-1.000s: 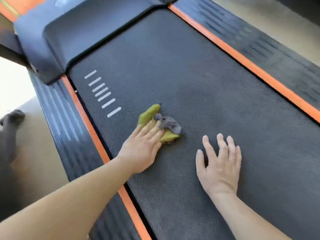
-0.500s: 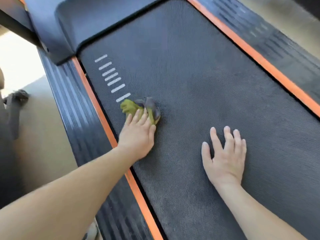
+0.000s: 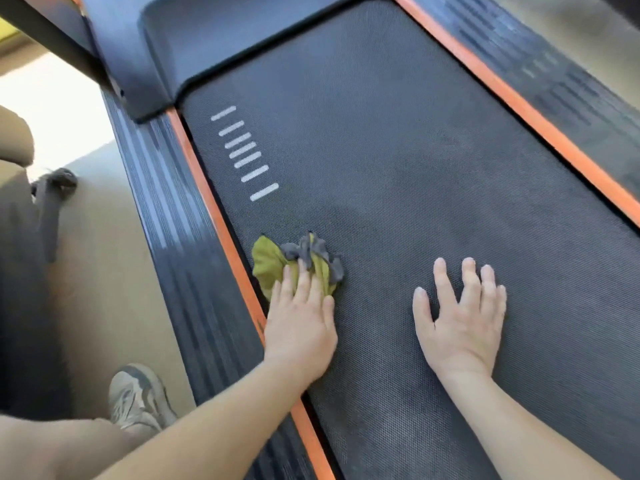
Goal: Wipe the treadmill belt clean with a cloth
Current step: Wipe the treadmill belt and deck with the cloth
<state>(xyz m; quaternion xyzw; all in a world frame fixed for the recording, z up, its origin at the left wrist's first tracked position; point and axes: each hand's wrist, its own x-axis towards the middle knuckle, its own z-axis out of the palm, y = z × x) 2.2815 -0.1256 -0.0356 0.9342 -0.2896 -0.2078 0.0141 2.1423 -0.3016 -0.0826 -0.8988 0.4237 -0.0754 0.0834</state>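
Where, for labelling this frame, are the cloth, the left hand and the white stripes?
cloth (image 3: 273,261), head view, its yellow-green fold.
left hand (image 3: 301,327), head view, back of the hand.
white stripes (image 3: 255,173), head view, the second-nearest stripe.

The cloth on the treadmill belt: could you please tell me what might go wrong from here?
1. The cloth is bunched and only pressed under the flat fingers of the left hand, not gripped, so it may slip free or wipe only a narrow stripe.
2. It lies close to the orange strip beside the belt; a corner might snag at that edge.
3. The right hand rests flat on the belt and may leave prints there.
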